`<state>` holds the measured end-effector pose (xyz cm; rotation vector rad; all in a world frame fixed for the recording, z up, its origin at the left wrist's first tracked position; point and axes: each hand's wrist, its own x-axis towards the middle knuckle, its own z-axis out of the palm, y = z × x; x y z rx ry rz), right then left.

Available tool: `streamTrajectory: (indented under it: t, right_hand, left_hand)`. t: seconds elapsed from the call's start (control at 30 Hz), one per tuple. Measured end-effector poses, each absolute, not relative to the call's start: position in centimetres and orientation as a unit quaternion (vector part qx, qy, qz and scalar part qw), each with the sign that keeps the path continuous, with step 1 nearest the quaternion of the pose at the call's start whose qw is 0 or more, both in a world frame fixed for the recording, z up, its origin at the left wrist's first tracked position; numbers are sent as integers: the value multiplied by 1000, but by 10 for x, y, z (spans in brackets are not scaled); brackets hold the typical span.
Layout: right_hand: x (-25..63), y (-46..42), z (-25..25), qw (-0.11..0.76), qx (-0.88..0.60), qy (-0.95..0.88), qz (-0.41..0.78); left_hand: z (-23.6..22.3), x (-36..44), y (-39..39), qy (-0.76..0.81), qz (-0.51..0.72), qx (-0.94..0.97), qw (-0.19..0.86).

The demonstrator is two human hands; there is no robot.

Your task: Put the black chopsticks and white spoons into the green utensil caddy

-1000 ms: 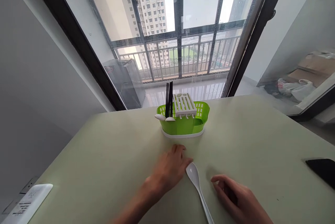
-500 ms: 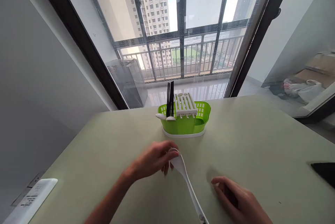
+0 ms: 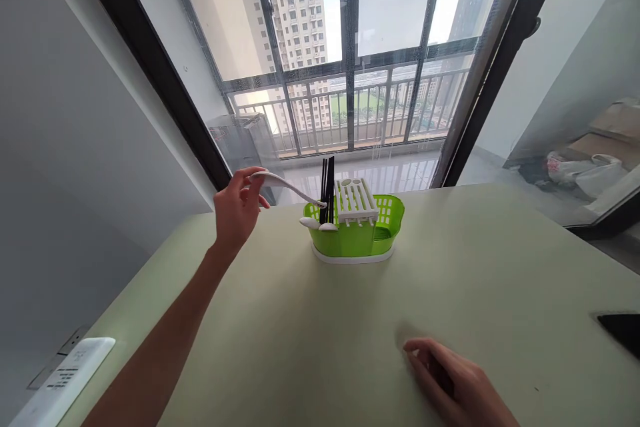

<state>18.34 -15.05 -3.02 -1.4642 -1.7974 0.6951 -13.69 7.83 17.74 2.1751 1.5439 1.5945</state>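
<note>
My left hand (image 3: 239, 204) is raised above the table's far left part, closed on the bowl end of a white long-handled spoon (image 3: 290, 186). The spoon slants down to the right, and its handle tip overlaps the black chopsticks (image 3: 327, 190) in view; whether they touch I cannot tell. These chopsticks stand in the left end of a green utensil basket (image 3: 350, 240) with a white base. Two small white spoons (image 3: 319, 224) show at its front left. My right hand (image 3: 455, 377) rests on the table with fingers loosely curled and nothing in them.
A white slotted rack (image 3: 356, 200) with small hooks sits on the basket. At the table's left edge lies a white power strip (image 3: 75, 374). A black object (image 3: 620, 334) lies at the right edge. Glass doors stand behind the pale green table (image 3: 310, 347).
My left hand has lifted the spoon from near the front of the table, up and to the left. The handle now points at the basket. My right hand stays put.
</note>
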Motion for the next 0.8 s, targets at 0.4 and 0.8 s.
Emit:
streamTrajectory:
  t: [0.4, 0.8]
  right_hand:
    - [184, -147, -26, 339, -573, -692, 279]
    - [186, -139, -21, 348, -583, -670, 299]
  left_hand:
    - [113, -128, 104, 429, 366, 826, 1]
    - [79, -150, 68, 519, 390, 735, 197]
